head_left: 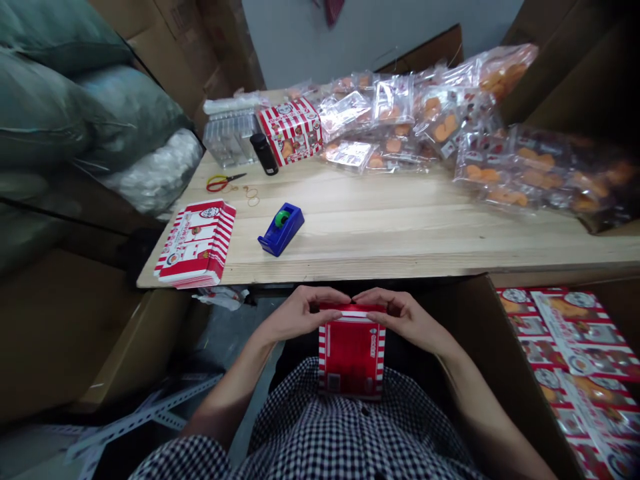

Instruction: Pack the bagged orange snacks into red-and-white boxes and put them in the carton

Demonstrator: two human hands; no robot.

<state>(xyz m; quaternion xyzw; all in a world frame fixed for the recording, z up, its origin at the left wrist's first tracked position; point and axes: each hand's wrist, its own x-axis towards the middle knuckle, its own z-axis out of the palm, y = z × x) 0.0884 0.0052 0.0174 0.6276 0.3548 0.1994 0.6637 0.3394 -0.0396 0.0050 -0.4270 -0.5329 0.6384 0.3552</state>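
The box [352,357] is red with white-striped edges; the tape dispenser [281,230] is blue.

A pale wooden bench with visible grain [350,233] crosses the middle of the frame. Behind it, at top centre, is a plain blue-grey surface [300,47]. Brown cardboard boxes [175,40] stand upper left, beside stuffed grey-green sacks [45,113]. Perforated pale metal strips [155,410] lie lower left. The light is dim, with the right edge darkest.
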